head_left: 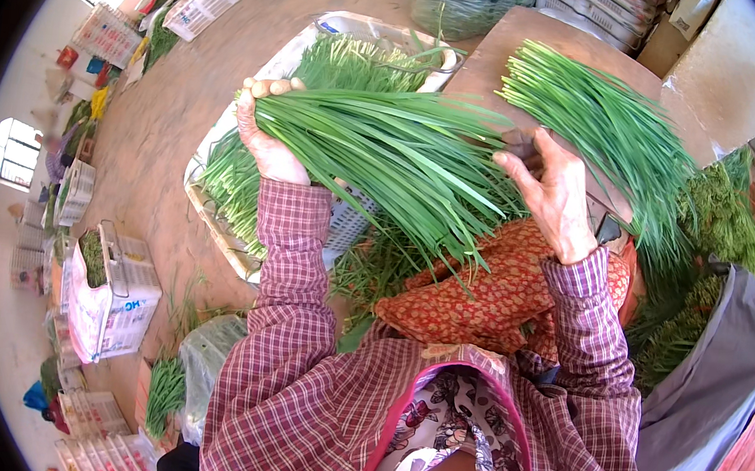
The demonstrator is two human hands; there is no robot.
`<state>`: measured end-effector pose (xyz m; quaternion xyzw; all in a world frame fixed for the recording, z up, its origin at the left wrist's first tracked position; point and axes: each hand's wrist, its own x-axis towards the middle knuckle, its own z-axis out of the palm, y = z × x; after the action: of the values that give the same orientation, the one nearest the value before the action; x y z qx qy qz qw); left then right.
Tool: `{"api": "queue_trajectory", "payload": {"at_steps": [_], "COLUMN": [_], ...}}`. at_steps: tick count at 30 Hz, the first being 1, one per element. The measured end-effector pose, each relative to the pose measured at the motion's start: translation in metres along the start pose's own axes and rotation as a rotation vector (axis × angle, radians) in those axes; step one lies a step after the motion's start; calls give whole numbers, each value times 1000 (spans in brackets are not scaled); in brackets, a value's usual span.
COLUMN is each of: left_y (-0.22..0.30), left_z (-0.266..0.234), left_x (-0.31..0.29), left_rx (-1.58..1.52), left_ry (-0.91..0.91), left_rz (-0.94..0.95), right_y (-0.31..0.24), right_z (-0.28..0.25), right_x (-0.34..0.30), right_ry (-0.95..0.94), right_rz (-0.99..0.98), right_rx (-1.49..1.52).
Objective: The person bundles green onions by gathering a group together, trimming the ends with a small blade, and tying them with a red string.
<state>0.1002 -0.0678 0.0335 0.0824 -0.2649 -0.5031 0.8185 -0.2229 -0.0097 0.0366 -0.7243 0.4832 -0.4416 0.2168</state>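
My left hand [269,128] is closed around the stem end of a bunch of long green garlic chives [378,144], which fans out to the right. Beside the leaf tips is my right hand [548,184], its thumb and forefinger apart; something dark shows at its other fingers, and I cannot tell whether it is a covering. Another chive bunch [593,106] lies on a brown board [498,55], pale stem ends toward the left. Below the held leaves stands a white basket [196,170] of chives. A red-orange patterned cloth [482,288] covers my lap.
A wrapped bundle of greens [457,0] and stacked crates [594,15] stand beyond the board. Loose greens and a grey cloth [712,381] are at my right. At left are a white crate [114,291], a clear plastic bag [207,365] and a small chive bundle [165,393].
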Motion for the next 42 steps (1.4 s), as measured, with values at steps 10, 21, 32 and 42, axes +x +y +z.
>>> {"api": "queue_trajectory", "payload": {"at_steps": [10,21,32,42], "left_y": [10,27,20,21], "left_z": [-21,-51,-36,-43], "left_x": [8,15,8,10], "left_rx": [1,-2,-141,-138], "left_ry": [-5,57,34,56], "left_rz": [-5,-1,-15,-40], "right_y": [-7,-21,-21,-24], "right_z": [45,-4,44,75], "right_x": [27,5,-37,-21], "right_ry": [31,-43,-278,-120], "right_rz": [-86,48,-42,-11], "right_rx": [125,633,-112,96]}}
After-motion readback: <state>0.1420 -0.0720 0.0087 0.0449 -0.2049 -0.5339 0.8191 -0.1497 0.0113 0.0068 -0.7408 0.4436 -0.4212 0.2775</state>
